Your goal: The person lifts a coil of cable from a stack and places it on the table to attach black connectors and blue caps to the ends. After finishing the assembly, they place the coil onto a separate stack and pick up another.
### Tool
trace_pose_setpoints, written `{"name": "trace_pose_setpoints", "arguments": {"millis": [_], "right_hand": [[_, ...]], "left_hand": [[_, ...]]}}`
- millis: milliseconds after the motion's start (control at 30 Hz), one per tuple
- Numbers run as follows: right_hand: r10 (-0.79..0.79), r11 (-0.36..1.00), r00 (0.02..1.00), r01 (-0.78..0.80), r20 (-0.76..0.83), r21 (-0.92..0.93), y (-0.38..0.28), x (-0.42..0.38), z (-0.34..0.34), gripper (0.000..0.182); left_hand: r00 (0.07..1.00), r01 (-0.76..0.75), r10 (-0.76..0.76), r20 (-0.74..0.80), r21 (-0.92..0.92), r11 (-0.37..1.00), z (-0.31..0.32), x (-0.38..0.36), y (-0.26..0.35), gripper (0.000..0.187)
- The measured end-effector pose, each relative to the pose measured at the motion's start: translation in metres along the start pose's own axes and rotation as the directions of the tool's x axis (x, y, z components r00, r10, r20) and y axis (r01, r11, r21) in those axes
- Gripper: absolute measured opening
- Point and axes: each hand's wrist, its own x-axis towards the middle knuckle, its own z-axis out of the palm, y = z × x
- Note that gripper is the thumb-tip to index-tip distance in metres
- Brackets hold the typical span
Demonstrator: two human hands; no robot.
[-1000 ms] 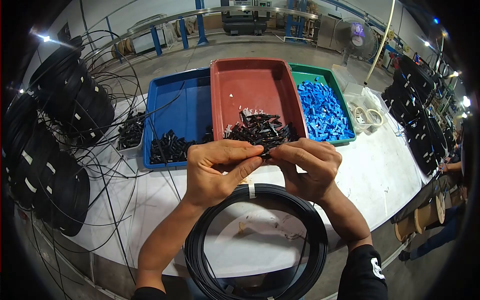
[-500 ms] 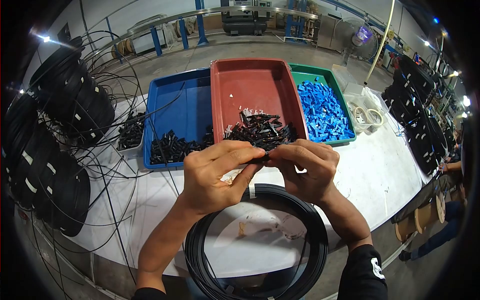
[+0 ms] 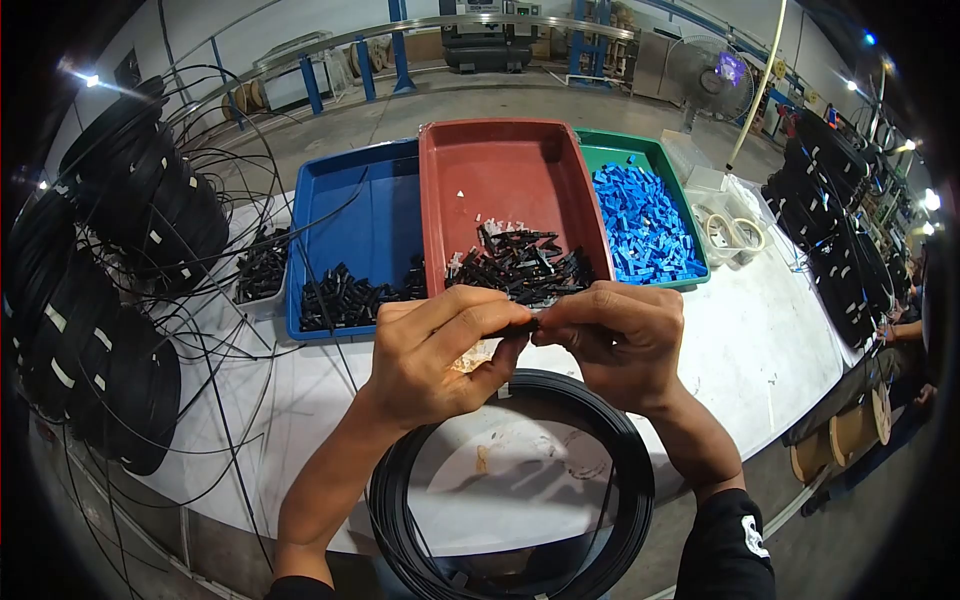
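Observation:
My left hand (image 3: 428, 360) is closed, its thumb and fingertips pinching a small black piece (image 3: 529, 327), perhaps a cable end or connector part. My right hand (image 3: 632, 345) grips the other end of it with thumb and forefinger; the fingertips hide most of its shape. Both hands meet just in front of a red tray (image 3: 505, 170), where black connector pieces (image 3: 530, 260) and some small clear bits lie heaped at the near end. Below the hands, a coil of black cable (image 3: 634, 470) lies on the white table (image 3: 740, 370), overhanging its front edge.
A blue tray (image 3: 360, 200) with black parts stands left, a green tray (image 3: 672, 165) with small blue pieces (image 3: 645, 225) right. Stacked black cable coils (image 3: 130, 390) with loose strands crowd the left; more coils (image 3: 835, 260) stand right. A clear box (image 3: 728, 240) holds tape rolls.
My right hand has shifted slightly right and down, and my left-hand fingers have moved a little lower around the small black piece. The trays and coil look almost unchanged.

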Motion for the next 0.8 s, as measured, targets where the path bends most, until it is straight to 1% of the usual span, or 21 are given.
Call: {"name": "trace_pose_setpoints", "arguments": {"millis": [67,133,200,267,367,467,533,600,633,700,733,800], "right_hand": [[0.008,1.000,1.000,-0.008,-0.004,0.006,-0.001,0.000,-0.001,0.016],[0.016,1.000,1.000,-0.016,-0.007,0.014,-0.002,0.000,-0.002,0.016],[0.063,0.997,0.998,-0.063,0.015,0.039,-0.004,0.000,-0.003,0.018],[0.061,0.997,0.998,-0.062,0.018,0.053,-0.005,0.001,-0.004,0.018],[0.053,0.997,0.998,-0.054,0.013,0.063,-0.005,0.000,-0.003,0.019],[0.058,0.996,0.998,-0.059,0.015,0.071,-0.007,-0.001,-0.002,0.019],[0.069,0.994,0.997,-0.071,0.028,0.083,-0.010,-0.001,-0.002,0.018],[0.168,0.964,0.985,-0.172,0.034,0.201,-0.013,-0.002,-0.002,0.017],[0.169,0.964,0.985,-0.173,0.036,0.201,-0.013,-0.002,-0.002,0.017],[0.242,0.934,0.968,-0.252,0.072,0.252,-0.014,-0.003,-0.003,0.016],[0.241,0.935,0.968,-0.251,0.072,0.252,-0.013,-0.004,-0.002,0.016],[0.336,0.844,0.933,-0.358,0.127,0.400,-0.010,-0.006,-0.001,0.017]], "left_hand": [[1.000,-0.009,0.009,0.003,-0.002,1.000,-0.001,0.000,0.001,0.028],[1.000,0.017,-0.017,-0.002,-0.006,1.000,-0.001,0.000,0.003,0.026],[1.000,0.020,-0.020,0.011,-0.008,1.000,-0.003,0.000,0.005,0.026],[0.999,0.021,-0.021,0.024,-0.008,1.000,-0.004,-0.001,0.005,0.027],[1.000,-0.005,0.005,-0.004,-0.009,1.000,-0.004,-0.002,0.005,0.028],[1.000,-0.001,0.001,0.014,0.024,1.000,-0.005,-0.001,0.007,0.028],[0.996,-0.084,0.085,-0.020,0.035,0.996,-0.006,0.000,0.006,0.027],[0.998,-0.061,0.061,-0.031,0.005,0.998,-0.005,0.001,0.008,0.026],[0.998,-0.038,0.037,-0.041,-0.026,0.999,-0.005,0.001,0.008,0.024],[0.999,-0.016,0.013,-0.052,-0.051,0.999,-0.002,-0.002,0.008,0.023],[0.998,0.005,-0.010,-0.063,-0.076,0.997,0.000,-0.004,0.007,0.021],[0.997,0.007,-0.012,-0.071,-0.079,0.997,0.001,-0.005,0.005,0.020]]}}
